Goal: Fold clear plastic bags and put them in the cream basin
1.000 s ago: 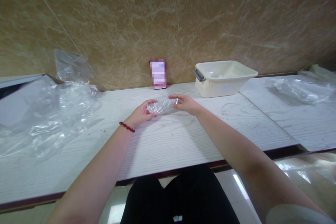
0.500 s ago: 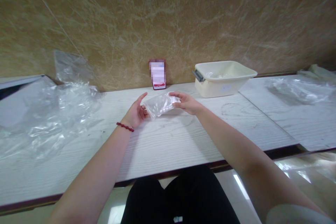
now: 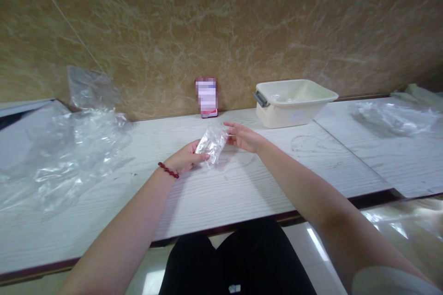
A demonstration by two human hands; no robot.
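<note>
Above the middle of the table, a small clear plastic packet (image 3: 212,142) is tilted between my two hands. My left hand (image 3: 188,156) grips its lower left edge, thumb on top and fingers underneath. At the packet's right edge is my right hand (image 3: 244,138), its fingers closed around or against the film; some fingertips are hidden, and its index finger reaches out along the top. What lies inside the packet is too blurred to tell.
A phone (image 3: 206,97) leans upright on the marble wall. Right of it stands a cream bin (image 3: 289,113) with a grey handle and clear plastic inside. Crumpled clear bags (image 3: 86,140) cover the table's left; more plastic film (image 3: 394,117) lies far right. The white table (image 3: 221,198) ends above my lap.
My left hand has closed on the packet, its thumb now over it. The packet has turned more upright. My right hand has loosened at the packet's right edge.
</note>
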